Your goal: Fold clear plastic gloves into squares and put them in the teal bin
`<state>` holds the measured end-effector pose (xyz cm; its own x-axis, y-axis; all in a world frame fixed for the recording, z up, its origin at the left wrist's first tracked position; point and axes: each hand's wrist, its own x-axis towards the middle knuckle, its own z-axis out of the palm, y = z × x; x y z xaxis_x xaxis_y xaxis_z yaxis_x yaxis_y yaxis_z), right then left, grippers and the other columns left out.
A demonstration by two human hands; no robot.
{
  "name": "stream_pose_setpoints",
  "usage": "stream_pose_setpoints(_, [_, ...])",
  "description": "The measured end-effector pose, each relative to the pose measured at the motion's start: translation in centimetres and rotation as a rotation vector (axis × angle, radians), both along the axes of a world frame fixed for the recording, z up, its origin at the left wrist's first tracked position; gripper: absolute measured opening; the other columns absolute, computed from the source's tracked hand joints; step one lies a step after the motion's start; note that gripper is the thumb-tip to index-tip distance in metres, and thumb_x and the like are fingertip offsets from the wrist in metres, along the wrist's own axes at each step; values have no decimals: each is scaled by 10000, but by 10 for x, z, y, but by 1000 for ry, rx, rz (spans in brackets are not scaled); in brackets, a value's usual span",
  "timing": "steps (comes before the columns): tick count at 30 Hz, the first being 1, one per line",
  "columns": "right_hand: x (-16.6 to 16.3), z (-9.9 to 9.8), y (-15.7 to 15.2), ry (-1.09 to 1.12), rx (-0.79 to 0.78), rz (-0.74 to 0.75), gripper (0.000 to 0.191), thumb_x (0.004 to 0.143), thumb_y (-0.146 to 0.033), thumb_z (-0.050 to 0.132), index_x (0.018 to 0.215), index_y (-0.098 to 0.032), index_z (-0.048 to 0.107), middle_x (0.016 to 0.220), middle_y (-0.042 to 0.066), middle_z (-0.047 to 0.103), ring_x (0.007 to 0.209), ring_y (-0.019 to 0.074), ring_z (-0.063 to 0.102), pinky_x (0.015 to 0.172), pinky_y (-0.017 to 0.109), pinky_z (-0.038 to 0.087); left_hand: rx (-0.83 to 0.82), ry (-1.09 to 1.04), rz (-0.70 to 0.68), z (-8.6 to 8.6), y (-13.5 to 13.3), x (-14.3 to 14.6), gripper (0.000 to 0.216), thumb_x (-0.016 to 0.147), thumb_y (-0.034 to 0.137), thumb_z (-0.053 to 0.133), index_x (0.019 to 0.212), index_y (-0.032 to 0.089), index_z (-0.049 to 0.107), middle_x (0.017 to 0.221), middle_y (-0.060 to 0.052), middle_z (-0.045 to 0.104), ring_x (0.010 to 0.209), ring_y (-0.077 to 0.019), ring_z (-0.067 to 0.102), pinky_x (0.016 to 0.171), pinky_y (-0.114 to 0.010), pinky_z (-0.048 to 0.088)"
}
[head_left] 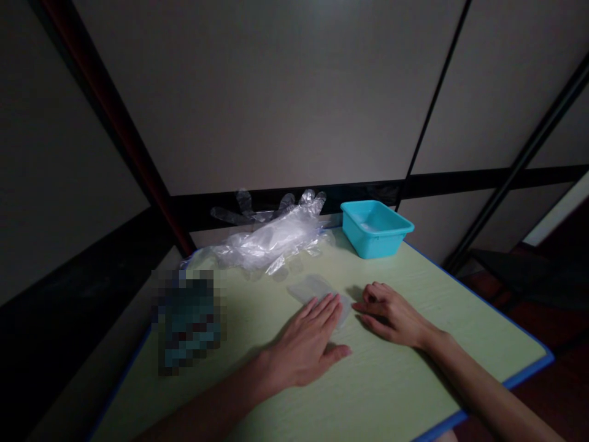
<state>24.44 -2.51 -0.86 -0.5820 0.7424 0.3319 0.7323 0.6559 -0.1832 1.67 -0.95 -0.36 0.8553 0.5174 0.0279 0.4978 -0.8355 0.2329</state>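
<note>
My left hand (310, 344) lies flat, palm down, its fingers stretched out over the near part of a thin, translucent piece of folded plastic (313, 286). Part of that plastic is hidden under the fingers. Just right of its edge, my right hand (393, 316) rests near the tabletop with thumb and forefinger apart and the other fingers curled; nothing shows in it. Behind both hands is a loose pile of clear disposable plastic gloves (276, 239), some of their fingers sticking up against the wall panel.
A turquoise plastic basin (380, 242) stands at the back right of the pale green table (386, 393), which has a blue edge. A blurred-out, pixelated object (191, 322) sits at the left edge. Large grey panels (285, 92) rise directly behind the table.
</note>
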Motion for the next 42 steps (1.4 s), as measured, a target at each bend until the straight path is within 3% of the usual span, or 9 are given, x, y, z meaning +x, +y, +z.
stream_pose_setpoints(15, [1, 0, 1, 19, -21, 6, 250, 838, -244, 421, 960, -156, 621, 786, 77, 510, 752, 177, 453, 684, 318, 371, 20, 14, -86, 1, 2, -1, 595, 867, 508, 230, 1349, 167, 154, 1420, -60, 111, 1299, -184, 62, 1050, -351, 90])
stream_pose_setpoints(20, [1, 0, 0, 27, 22, -48, 254, 849, -248, 399, 893, -152, 630, 761, 73, 505, 731, 176, 448, 673, 322, 356, 35, 55, -78, 2, 2, -1, 580, 870, 517, 198, 1346, 187, 162, 1425, -45, 98, 1300, -181, 48, 1050, -351, 83])
stream_pose_setpoints(23, [1, 0, -1, 20, 46, -52, 269, 858, -251, 382, 980, -154, 602, 790, 78, 509, 748, 182, 448, 683, 333, 349, 41, 53, -83, 2, 2, -2, 575, 866, 529, 180, 1341, 205, 179, 1425, -36, 105, 1300, -185, 46, 1049, -355, 88])
stream_pose_setpoints(42, [0, 0, 0, 3, -33, -20, 263, 858, -252, 400, 963, -157, 621, 771, 70, 513, 738, 171, 465, 666, 308, 371, 62, 66, -30, 0, 12, -14, 563, 869, 513, 223, 1341, 210, 176, 1426, -46, 96, 1300, -180, 59, 1045, -350, 110])
